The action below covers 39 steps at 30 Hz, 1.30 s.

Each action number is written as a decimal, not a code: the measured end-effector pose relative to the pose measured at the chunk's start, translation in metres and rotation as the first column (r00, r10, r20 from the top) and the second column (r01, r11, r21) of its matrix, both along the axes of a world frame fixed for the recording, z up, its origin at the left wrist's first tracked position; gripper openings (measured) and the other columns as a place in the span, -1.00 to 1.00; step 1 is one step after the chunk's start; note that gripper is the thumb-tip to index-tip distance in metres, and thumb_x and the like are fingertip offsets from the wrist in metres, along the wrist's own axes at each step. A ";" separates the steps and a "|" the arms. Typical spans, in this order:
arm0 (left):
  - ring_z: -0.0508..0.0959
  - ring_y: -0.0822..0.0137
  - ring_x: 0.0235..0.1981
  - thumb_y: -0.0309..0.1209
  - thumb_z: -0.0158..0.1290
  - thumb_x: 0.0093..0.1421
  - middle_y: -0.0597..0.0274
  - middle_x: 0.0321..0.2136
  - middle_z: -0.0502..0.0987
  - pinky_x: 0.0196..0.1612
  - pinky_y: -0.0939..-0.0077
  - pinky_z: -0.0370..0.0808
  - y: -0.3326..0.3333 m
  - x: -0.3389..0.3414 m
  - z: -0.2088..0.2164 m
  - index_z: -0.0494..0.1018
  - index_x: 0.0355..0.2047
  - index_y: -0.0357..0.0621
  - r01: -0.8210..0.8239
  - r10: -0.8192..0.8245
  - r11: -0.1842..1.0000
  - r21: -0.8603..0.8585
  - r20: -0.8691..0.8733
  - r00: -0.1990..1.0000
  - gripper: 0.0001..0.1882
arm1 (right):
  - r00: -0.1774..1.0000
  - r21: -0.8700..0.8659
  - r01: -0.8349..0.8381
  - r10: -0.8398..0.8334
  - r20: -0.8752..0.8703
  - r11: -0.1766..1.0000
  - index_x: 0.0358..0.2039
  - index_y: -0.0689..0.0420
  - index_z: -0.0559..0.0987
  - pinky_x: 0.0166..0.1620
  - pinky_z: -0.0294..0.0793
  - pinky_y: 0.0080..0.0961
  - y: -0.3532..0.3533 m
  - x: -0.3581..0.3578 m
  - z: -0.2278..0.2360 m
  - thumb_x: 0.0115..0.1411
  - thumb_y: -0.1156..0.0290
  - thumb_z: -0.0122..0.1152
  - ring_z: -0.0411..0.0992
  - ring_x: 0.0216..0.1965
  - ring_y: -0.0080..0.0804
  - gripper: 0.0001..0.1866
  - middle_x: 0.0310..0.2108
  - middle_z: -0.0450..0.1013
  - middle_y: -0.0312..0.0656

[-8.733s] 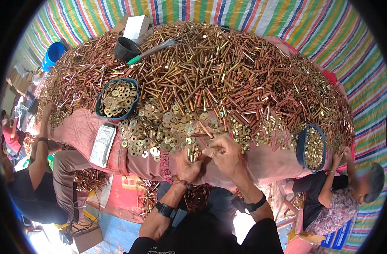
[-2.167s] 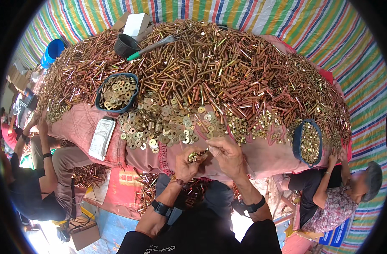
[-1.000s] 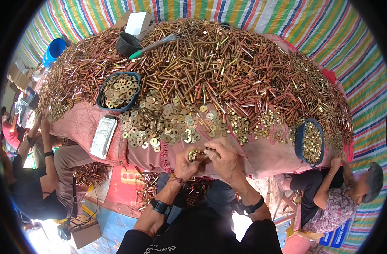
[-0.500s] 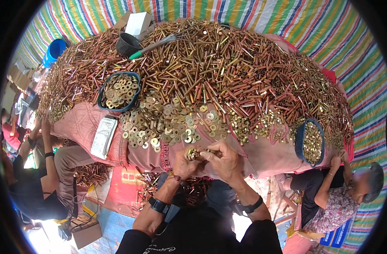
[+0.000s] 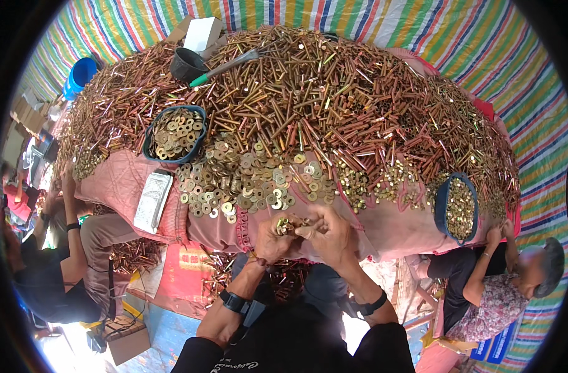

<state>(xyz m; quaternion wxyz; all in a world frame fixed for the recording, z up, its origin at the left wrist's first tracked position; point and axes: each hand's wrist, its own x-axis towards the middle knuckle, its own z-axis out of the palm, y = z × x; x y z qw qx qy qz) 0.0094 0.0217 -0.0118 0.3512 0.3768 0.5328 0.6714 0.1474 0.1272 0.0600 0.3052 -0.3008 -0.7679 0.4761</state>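
Observation:
My left hand (image 5: 268,240) is closed around a few short brassy metal fasteners (image 5: 283,225) whose ends stick up between thumb and fingers. Close beside it, my right hand (image 5: 331,235) is pinched at the fingertips on a small metal piece (image 5: 306,222), too small to tell its kind. Both hands are over the near edge of the pink cloth (image 5: 390,231). Just beyond them lie loose flat washers (image 5: 234,177) in a spread heap. Small hex nuts (image 5: 352,186) are scattered to their right.
A huge heap of coppery threaded bolts (image 5: 358,99) fills the far side. A dark tub of washers (image 5: 177,132) stands left, a tub of nuts (image 5: 458,208) right. A silver packet (image 5: 152,202) lies at left. Co-workers (image 5: 483,292) sit at both sides.
My right fingers have shifted slightly and curled more at the tips. My left hand has hardly moved, still holding the fasteners.

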 end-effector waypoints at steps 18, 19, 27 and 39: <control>0.67 0.42 -0.22 -0.74 0.13 0.21 0.17 -0.18 0.68 -0.14 0.52 0.64 -0.002 0.003 -0.008 0.59 -0.16 -0.34 -0.022 0.023 0.999 -0.044 0.021 1.000 -0.79 | 0.980 0.032 -0.036 0.041 -0.197 0.999 -0.21 0.22 0.67 -0.24 0.60 -0.49 -0.001 0.003 -0.001 0.19 0.33 0.58 0.62 -0.34 -0.35 -0.71 -0.28 0.64 -0.11; 0.66 0.42 -0.21 -0.74 0.13 0.21 0.16 -0.18 0.68 -0.13 0.52 0.64 -0.002 0.003 -0.008 0.60 -0.16 -0.34 -0.008 0.010 0.999 -0.042 0.040 0.999 -0.79 | 0.985 0.072 0.003 0.009 -0.171 0.997 -0.21 0.22 0.67 -0.23 0.60 -0.49 -0.002 0.004 -0.002 0.19 0.33 0.58 0.62 -0.33 -0.36 -0.71 -0.28 0.65 -0.11; 0.68 0.42 -0.23 -0.65 0.23 0.23 0.20 -0.25 0.71 -0.15 0.50 0.61 -0.001 0.006 -0.006 0.63 -0.17 -0.27 -0.088 0.080 0.993 -0.081 -0.102 0.992 -0.84 | 0.984 0.008 0.149 -0.148 -0.100 0.989 -0.08 0.23 0.66 -0.17 0.61 -0.46 0.007 0.010 -0.012 0.30 0.28 0.50 0.61 -0.24 -0.44 -0.68 -0.16 0.67 -0.12; 0.69 0.43 -0.23 -0.50 0.31 0.32 0.17 -0.26 0.75 -0.09 0.47 0.64 -0.003 0.005 -0.007 0.63 -0.15 -0.26 -0.075 0.070 0.996 -0.043 -0.096 0.993 -0.86 | 0.971 -0.220 0.017 -0.068 -0.228 0.975 0.04 0.28 0.62 -0.16 0.64 -0.55 -0.007 0.010 -0.029 0.45 0.35 0.31 0.62 -0.27 -0.52 -0.71 -0.16 0.68 -0.16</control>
